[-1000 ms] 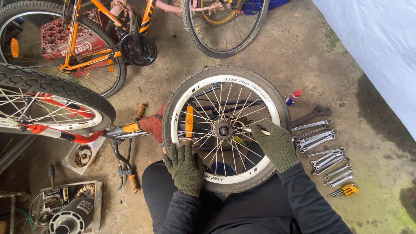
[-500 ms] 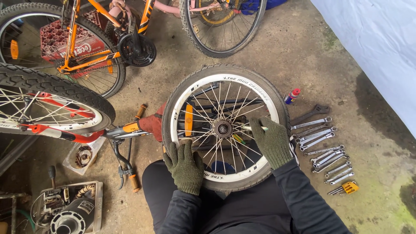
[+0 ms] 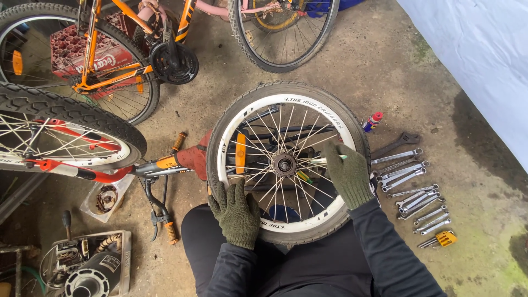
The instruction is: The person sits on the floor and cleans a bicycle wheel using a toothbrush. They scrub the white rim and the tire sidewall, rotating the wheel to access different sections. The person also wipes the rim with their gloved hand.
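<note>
A: Wheel (image 3: 286,162) lies flat across the lap. Left hand (image 3: 235,212) spread wide on the tyre, bracing it.

B: Right hand (image 3: 346,173) grips a thin tool (image 3: 319,161) pointed towards the hub (image 3: 284,164); spanners (image 3: 410,181) laid within reach.

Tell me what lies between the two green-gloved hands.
In the head view, silver spokes of the white-rimmed bicycle wheel span between the left hand and right hand.

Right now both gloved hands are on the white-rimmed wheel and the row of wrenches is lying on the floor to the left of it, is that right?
Not quite. The wrenches lie on the floor to the right of the wheel, not the left, as the head view shows. The rest holds: the left hand rests on the tyre's near edge and the right hand is over the spokes, both in green gloves.
</note>
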